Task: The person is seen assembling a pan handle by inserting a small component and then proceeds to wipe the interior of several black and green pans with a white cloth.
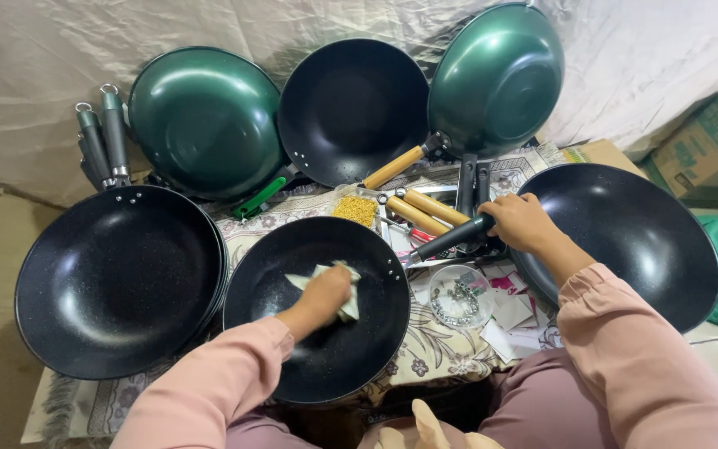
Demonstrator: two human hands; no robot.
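A black non-stick pan [326, 349] lies in front of me on a patterned cloth. My left hand [326, 293] presses a pale folded cloth [309, 278] against the pan's inner surface. My right hand [521, 220] grips the pan's dark handle [450, 239], which sticks out to the right of the pan's rim.
A stack of black pans [118, 278] sits at the left, another black pan [625, 233] at the right. Two green woks [205, 120] [496, 75] and a black wok [351, 108] lean against the back sheet. Wooden handles [425, 212], a clear dish of screws [459, 295] and cardboard boxes [708, 145] lie nearby.
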